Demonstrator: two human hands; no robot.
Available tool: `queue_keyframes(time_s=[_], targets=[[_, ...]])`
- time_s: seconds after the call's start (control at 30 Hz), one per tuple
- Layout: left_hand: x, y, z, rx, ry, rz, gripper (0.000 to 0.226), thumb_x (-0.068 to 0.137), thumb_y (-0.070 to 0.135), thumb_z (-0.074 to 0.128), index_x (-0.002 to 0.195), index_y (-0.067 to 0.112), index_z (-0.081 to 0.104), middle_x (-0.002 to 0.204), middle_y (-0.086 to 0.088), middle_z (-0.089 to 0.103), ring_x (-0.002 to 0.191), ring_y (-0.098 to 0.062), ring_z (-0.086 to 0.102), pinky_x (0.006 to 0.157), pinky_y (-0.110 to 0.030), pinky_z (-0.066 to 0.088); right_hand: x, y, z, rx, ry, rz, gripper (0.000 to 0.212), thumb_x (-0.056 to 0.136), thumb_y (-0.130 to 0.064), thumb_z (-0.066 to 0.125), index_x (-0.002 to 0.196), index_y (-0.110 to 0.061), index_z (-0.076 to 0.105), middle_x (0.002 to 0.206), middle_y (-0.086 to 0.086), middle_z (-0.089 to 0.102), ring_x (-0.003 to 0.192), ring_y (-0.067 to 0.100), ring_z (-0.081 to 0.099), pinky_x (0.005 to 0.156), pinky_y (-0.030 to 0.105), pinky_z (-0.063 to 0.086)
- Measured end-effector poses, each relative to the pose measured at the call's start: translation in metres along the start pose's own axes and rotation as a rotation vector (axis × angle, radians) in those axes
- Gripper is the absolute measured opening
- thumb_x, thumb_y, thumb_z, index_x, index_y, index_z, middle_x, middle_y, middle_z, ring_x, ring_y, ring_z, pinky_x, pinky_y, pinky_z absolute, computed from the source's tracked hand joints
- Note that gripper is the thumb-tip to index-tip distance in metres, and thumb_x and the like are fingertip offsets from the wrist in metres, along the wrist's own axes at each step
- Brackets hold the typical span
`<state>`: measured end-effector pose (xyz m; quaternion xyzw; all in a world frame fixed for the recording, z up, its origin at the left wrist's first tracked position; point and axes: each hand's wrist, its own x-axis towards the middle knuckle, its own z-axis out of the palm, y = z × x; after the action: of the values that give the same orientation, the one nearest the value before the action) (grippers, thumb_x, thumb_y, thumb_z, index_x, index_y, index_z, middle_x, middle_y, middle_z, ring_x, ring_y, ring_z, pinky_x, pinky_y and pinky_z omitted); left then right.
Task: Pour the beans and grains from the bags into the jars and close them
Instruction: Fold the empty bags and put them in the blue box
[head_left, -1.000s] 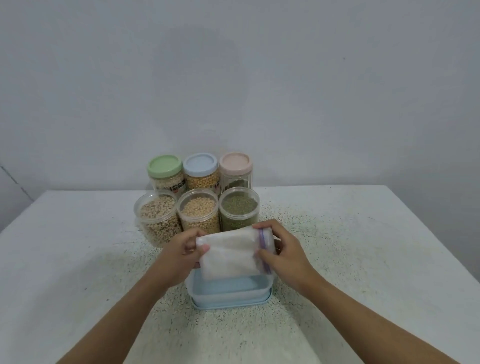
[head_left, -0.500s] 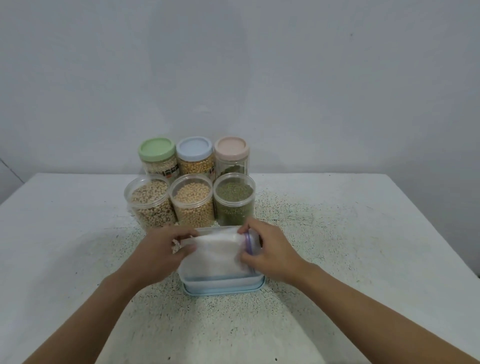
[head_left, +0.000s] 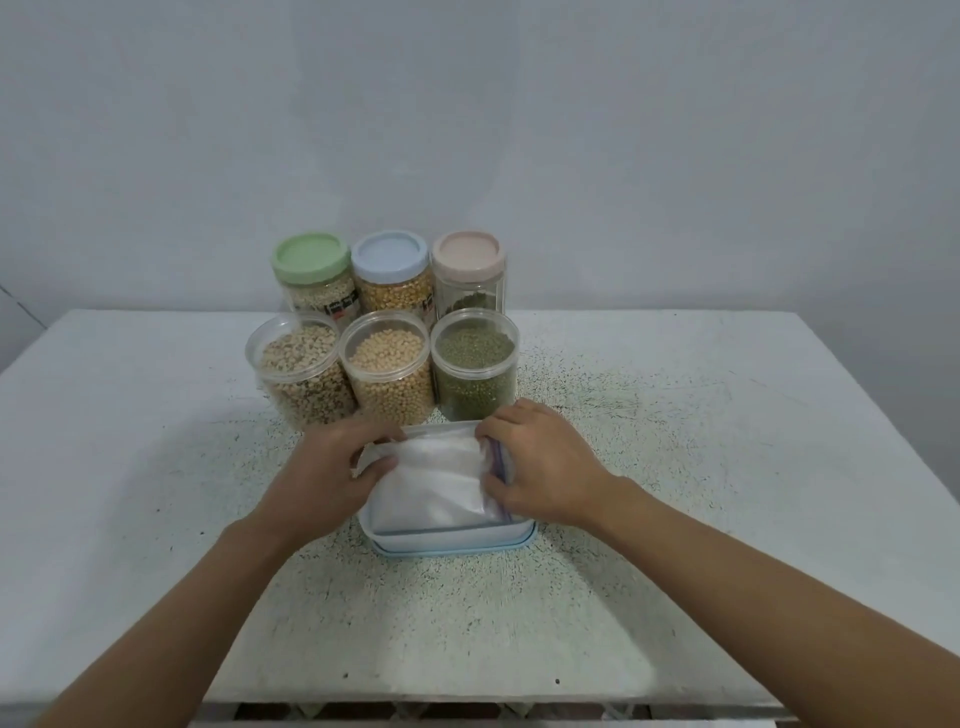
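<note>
Speckled white table (head_left: 727, 415); plain grey wall (head_left: 623, 130) behind.

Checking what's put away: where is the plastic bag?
Head view, centre: the plastic bag sits in the pale blue container, in front of the green-bean jar, held between left hand and right hand.

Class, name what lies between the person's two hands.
In the head view, a folded clear zip bag lies between the left hand and right hand, both holding it in the pale blue container.

Grey wall (head_left: 623, 130), speckled white tbl (head_left: 779, 441)
</note>
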<state>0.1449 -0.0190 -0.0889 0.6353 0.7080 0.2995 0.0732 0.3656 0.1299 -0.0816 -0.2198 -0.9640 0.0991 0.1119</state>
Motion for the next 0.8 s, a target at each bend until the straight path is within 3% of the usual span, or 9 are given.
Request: queue_keyframes(time_s=[0.17, 0.33, 0.43, 0.6, 0.73, 0.8], targets=[[-0.001, 0.000, 0.010, 0.037, 0.024, 0.002, 0.029, 0.090, 0.010, 0.074, 0.116, 0.022, 0.072, 0.118, 0.008, 0.059, 0.088, -0.009, 0.059, 0.074, -0.030, 0.052, -0.003, -0.003, 0.002, 0.039, 0.002, 0.012, 0.033, 0.079, -0.029, 0.068, 0.110, -0.024, 0.065, 0.103, -0.001, 0.064, 0.090, 0.022, 0.060, 0.088, 0.038, 0.050], [0.002, 0.004, 0.010, 0.152, -0.096, 0.180, 0.035, 0.080, 0.004, 0.082, 0.113, 0.016, 0.076, 0.108, 0.003, 0.067, 0.098, -0.016, 0.060, 0.078, -0.038, 0.056, -0.004, -0.006, 0.010, -0.092, 0.037, -0.043, 0.010, 0.078, -0.023, 0.066, 0.082, -0.017, 0.071, 0.101, 0.002, 0.057, 0.093, 0.024, 0.053, 0.076, 0.040, 0.047], [0.000, 0.001, 0.011, 0.200, -0.172, 0.227, 0.036, 0.084, 0.020, 0.082, 0.119, 0.021, 0.074, 0.117, 0.007, 0.069, 0.109, -0.016, 0.060, 0.088, -0.037, 0.049, -0.001, -0.007, 0.011, -0.082, -0.008, -0.051, 0.011, 0.078, -0.020, 0.066, 0.084, -0.014, 0.072, 0.091, 0.003, 0.061, 0.087, 0.026, 0.058, 0.076, 0.042, 0.052], [0.003, -0.002, 0.011, 0.350, -0.321, -0.007, 0.049, 0.097, 0.051, 0.061, 0.143, 0.036, 0.055, 0.146, 0.021, 0.049, 0.136, -0.002, 0.041, 0.107, -0.041, 0.024, 0.006, 0.001, -0.007, -0.030, -0.210, -0.047, 0.023, 0.074, -0.043, 0.070, 0.085, -0.023, 0.073, 0.097, -0.005, 0.063, 0.087, 0.019, 0.061, 0.084, 0.032, 0.049], [0.008, 0.000, 0.011, 0.403, -0.405, -0.026, 0.055, 0.095, 0.059, 0.057, 0.146, 0.039, 0.049, 0.148, 0.025, 0.042, 0.138, 0.002, 0.034, 0.111, -0.044, 0.020, 0.005, 0.000, -0.006, -0.052, -0.210, -0.046, 0.028, 0.073, -0.041, 0.079, 0.095, -0.024, 0.076, 0.103, -0.005, 0.063, 0.095, 0.018, 0.059, 0.087, 0.031, 0.043], [0.005, -0.001, 0.011, 0.338, -0.367, -0.034, 0.053, 0.091, 0.059, 0.064, 0.139, 0.039, 0.056, 0.141, 0.025, 0.047, 0.131, 0.001, 0.040, 0.110, -0.042, 0.024, 0.006, -0.004, -0.004, -0.093, -0.197, -0.052, 0.030, 0.074, -0.039, 0.078, 0.098, -0.021, 0.075, 0.103, -0.003, 0.061, 0.098, 0.020, 0.056, 0.083, 0.031, 0.037]])
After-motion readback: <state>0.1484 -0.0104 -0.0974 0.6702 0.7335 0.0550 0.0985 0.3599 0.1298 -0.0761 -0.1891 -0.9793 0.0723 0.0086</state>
